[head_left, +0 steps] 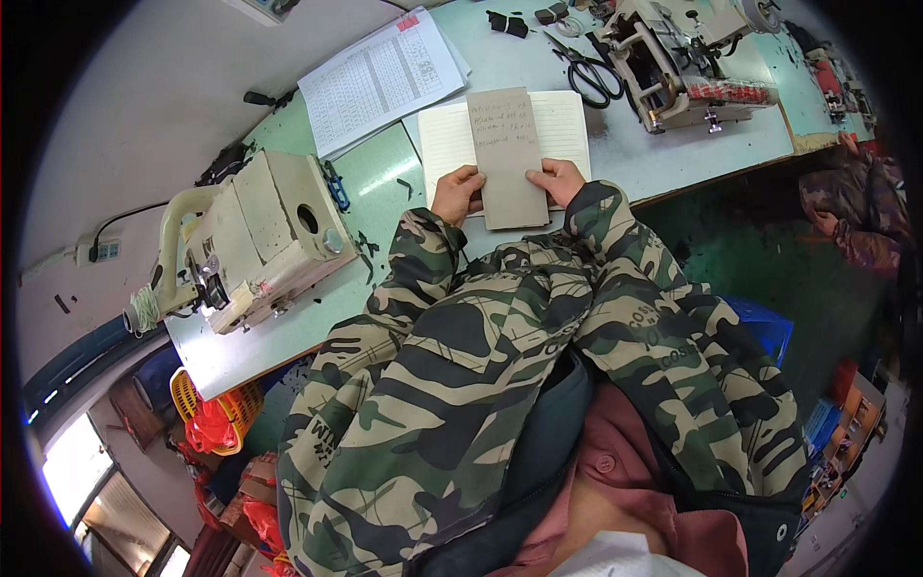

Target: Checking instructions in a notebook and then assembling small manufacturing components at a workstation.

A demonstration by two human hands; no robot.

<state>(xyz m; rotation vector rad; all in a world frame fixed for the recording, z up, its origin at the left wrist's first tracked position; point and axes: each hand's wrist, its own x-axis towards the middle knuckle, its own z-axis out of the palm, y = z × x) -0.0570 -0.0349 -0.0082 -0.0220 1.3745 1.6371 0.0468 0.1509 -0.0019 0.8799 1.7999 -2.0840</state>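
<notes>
The left hand [458, 195] and right hand [558, 181] pinch the long edges of a grey-brown card [506, 183], held over an open lined notebook [444, 130]. The card is narrow and oblong, matte, with handwriting across its far half. Beneath lies a pale green worktable [385, 192] strewn with dark scraps, with printed sheets [380, 87], black scissors [588, 77] and two sewing machines [274, 216] on it. Farther out are a yellow basket [242, 423], a dark green floor [716, 240] and a whitish wall [125, 106].
</notes>
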